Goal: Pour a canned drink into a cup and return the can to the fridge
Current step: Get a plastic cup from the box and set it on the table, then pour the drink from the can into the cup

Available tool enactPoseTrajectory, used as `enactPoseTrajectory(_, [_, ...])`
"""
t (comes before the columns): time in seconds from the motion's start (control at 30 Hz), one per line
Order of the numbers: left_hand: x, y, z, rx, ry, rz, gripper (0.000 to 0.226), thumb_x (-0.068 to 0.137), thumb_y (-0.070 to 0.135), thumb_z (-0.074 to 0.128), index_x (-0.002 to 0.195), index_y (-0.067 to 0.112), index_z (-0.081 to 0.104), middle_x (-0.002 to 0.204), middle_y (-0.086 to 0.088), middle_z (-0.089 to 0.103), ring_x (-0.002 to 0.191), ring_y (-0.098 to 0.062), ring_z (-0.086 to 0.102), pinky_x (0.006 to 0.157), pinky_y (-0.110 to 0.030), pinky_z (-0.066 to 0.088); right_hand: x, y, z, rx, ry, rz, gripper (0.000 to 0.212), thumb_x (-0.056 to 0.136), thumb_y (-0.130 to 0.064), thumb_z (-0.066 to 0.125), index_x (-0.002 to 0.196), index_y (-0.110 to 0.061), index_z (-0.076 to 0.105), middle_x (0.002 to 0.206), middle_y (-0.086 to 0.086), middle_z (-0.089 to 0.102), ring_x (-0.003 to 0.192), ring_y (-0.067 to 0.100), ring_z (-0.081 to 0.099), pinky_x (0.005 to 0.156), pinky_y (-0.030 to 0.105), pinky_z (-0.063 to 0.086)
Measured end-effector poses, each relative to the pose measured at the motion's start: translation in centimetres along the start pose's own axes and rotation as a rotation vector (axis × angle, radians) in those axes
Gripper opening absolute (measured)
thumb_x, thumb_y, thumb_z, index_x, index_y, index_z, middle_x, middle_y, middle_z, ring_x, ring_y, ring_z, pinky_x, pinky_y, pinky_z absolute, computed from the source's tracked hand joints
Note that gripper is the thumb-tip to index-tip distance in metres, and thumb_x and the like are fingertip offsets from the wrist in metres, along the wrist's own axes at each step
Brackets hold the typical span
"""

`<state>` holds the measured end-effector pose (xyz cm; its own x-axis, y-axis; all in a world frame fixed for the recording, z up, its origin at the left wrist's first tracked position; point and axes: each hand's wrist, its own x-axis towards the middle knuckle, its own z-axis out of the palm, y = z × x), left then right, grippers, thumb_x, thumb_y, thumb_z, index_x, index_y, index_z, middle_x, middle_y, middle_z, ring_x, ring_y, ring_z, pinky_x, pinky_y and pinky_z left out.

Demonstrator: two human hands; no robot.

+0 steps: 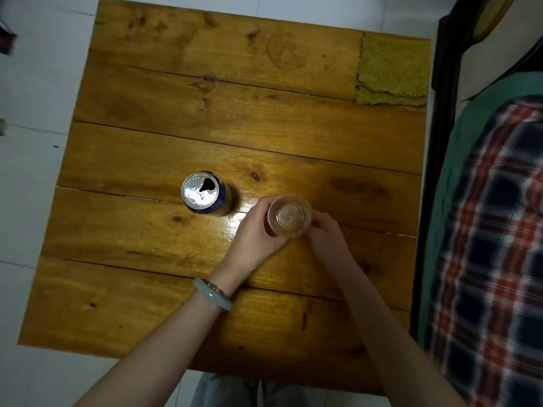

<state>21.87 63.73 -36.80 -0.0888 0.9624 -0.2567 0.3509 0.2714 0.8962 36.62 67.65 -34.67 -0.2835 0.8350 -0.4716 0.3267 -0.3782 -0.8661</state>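
Note:
A clear plastic cup (289,216) stands near the middle of the wooden table (205,118). Both hands are around it. My left hand (254,235), with a pale bangle on its wrist, wraps the cup's left side. My right hand (330,236) touches the cup's right side with its fingertips. An opened drink can (205,193), silver on top with a dark blue body, stands upright on the table just left of the cup, apart from both hands. Whether the cup holds liquid I cannot tell.
A yellow woven cloth (393,73) lies on the table's far right corner. A bed with a plaid blanket (493,245) and dark frame runs close along the table's right edge. White tiled floor (35,171) lies to the left.

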Motion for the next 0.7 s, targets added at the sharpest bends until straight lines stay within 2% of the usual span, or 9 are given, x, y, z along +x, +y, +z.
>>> enactPoseTrajectory(0.1, [0.0, -0.1, 0.0, 0.001, 0.003, -0.001, 0.061, 0.067, 0.026, 0.084, 0.117, 0.033, 0.05, 0.111, 0.019, 0.061, 0.104, 0.005, 0.057, 0.082, -0.009, 0.043, -0.1, 0.0, 0.1, -0.01, 0.015, 0.016, 0.049, 0.077, 0.014, 0.048, 0.085, -0.031, 0.068, 0.075, -0.032, 0.067, 0.08, -0.018, 0.058, 0.068, 0.0, 0.04])
enactPoseTrajectory(0.2, [0.1, 0.1, 0.2, 0.023, -0.002, 0.0, 0.061, 0.068, 0.027, 0.084, 0.119, 0.032, 0.05, 0.113, 0.019, 0.06, 0.106, 0.006, 0.055, 0.083, -0.01, 0.043, -0.3, -0.2, 0.1, -0.01, 0.033, 0.036, 0.052, 0.079, 0.012, 0.048, 0.073, -0.038, 0.063, 0.073, -0.041, 0.061, 0.073, -0.024, 0.053, 0.061, -0.004, 0.037])
enactPoseTrajectory(0.27, [0.0, 0.2, 0.2, 0.032, 0.001, -0.006, 0.062, 0.068, 0.028, 0.084, 0.119, 0.031, 0.049, 0.113, 0.019, 0.059, 0.106, 0.005, 0.055, 0.084, -0.01, 0.043, -0.3, 0.1, 0.1, -0.019, 0.051, 0.049, 0.048, 0.079, 0.011, 0.047, 0.074, -0.034, 0.065, 0.076, -0.033, 0.066, 0.074, -0.02, 0.054, 0.062, -0.002, 0.037])
enactPoseTrajectory(0.33, [0.0, 0.3, 0.2, 0.038, 0.001, -0.021, 0.063, 0.068, 0.03, 0.084, 0.12, 0.03, 0.048, 0.114, 0.017, 0.059, 0.107, 0.004, 0.054, 0.085, -0.011, 0.044, -0.3, 0.5, 0.3, -0.058, 0.066, 0.096, 0.036, 0.083, 0.005, 0.048, 0.091, -0.023, 0.069, 0.096, -0.013, 0.068, 0.088, -0.005, 0.054, 0.075, 0.011, 0.038])
enactPoseTrajectory(0.4, [-0.1, 0.3, 0.2, 0.052, -0.001, -0.034, 0.068, 0.067, 0.031, 0.084, 0.123, 0.028, 0.046, 0.118, 0.015, 0.058, 0.108, 0.003, 0.054, 0.086, -0.012, 0.044, -0.3, 0.9, 0.2, -0.117, 0.096, 0.163, 0.034, 0.085, 0.001, 0.048, 0.108, -0.016, 0.067, 0.112, 0.003, 0.061, 0.099, 0.008, 0.051, 0.08, 0.02, 0.036])
enactPoseTrajectory(0.5, [-0.4, 0.1, 0.0, 0.112, -0.007, -0.055, 0.08, 0.065, 0.03, 0.085, 0.131, 0.023, 0.041, 0.127, 0.008, 0.054, 0.116, -0.005, 0.049, 0.096, -0.02, 0.042, -0.8, 0.9, -0.3, -0.113, 0.141, 0.176, 0.041, 0.084, 0.004, 0.046, 0.117, -0.012, 0.063, 0.118, 0.005, 0.06, 0.101, 0.01, 0.055, 0.084, 0.021, 0.044])
enactPoseTrajectory(0.6, [-1.8, 0.0, -0.6, 0.15, -0.009, -0.082, 0.083, 0.064, 0.028, 0.086, 0.134, 0.022, 0.04, 0.132, 0.006, 0.049, 0.123, -0.009, 0.044, 0.104, -0.032, 0.04, -1.5, 0.3, -1.2, -0.051, 0.225, 0.171, 0.044, 0.084, 0.009, 0.042, 0.123, -0.006, 0.057, 0.117, 0.01, 0.06, 0.102, 0.017, 0.06, 0.092, 0.032, 0.049])
enactPoseTrajectory(0.63, [-2.5, 0.0, -0.9, 0.147, -0.006, -0.096, 0.082, 0.065, 0.028, 0.085, 0.133, 0.024, 0.04, 0.131, 0.009, 0.048, 0.124, -0.009, 0.043, 0.105, -0.035, 0.04, -1.9, 0.0, -1.5, -0.069, 0.248, 0.156, 0.045, 0.085, 0.009, 0.043, 0.125, -0.007, 0.056, 0.114, 0.009, 0.06, 0.103, 0.019, 0.06, 0.09, 0.031, 0.049])
enactPoseTrajectory(0.7, [-4.1, 0.1, -1.8, 0.133, 0.008, -0.128, 0.079, 0.066, 0.03, 0.085, 0.131, 0.032, 0.04, 0.126, 0.018, 0.045, 0.123, -0.007, 0.042, 0.105, -0.035, 0.039, -2.9, -0.9, -1.9, -0.105, 0.279, 0.112, 0.045, 0.086, 0.007, 0.044, 0.127, -0.01, 0.055, 0.107, 0.002, 0.06, 0.102, 0.017, 0.059, 0.082, 0.02, 0.046])
